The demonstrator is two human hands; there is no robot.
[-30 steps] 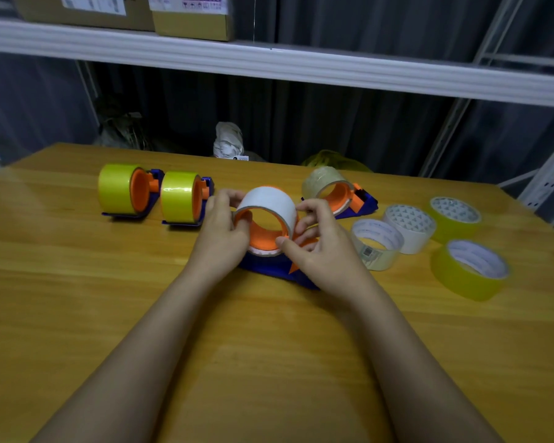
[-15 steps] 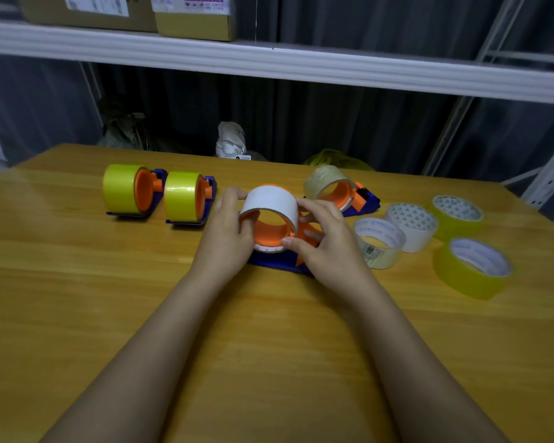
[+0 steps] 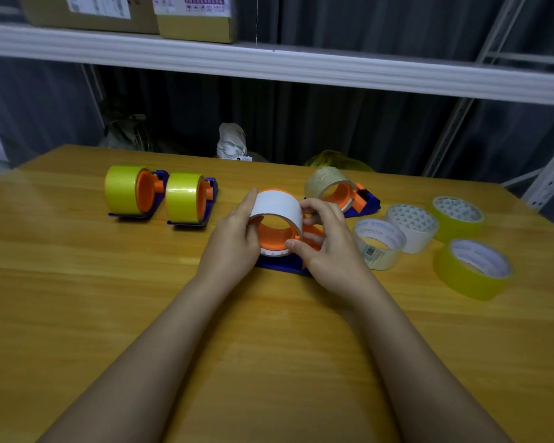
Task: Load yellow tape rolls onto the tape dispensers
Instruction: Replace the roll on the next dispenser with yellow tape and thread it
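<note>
Left hand (image 3: 234, 241) and right hand (image 3: 328, 247) both gripping white roll (image 3: 277, 207) on middle dispenser (image 3: 282, 265), mid-table (image 3: 77, 298). Done: two yellow-loaded dispensers (image 3: 160, 195) far left. Behind, clear-roll dispenser (image 3: 346, 195). Left to load: two yellow rolls (image 3: 472, 268) lying at right, beside loose white and clear rolls.

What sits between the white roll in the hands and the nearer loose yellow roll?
In the head view, a clear roll lies flat between the white roll and that yellow roll.
</note>
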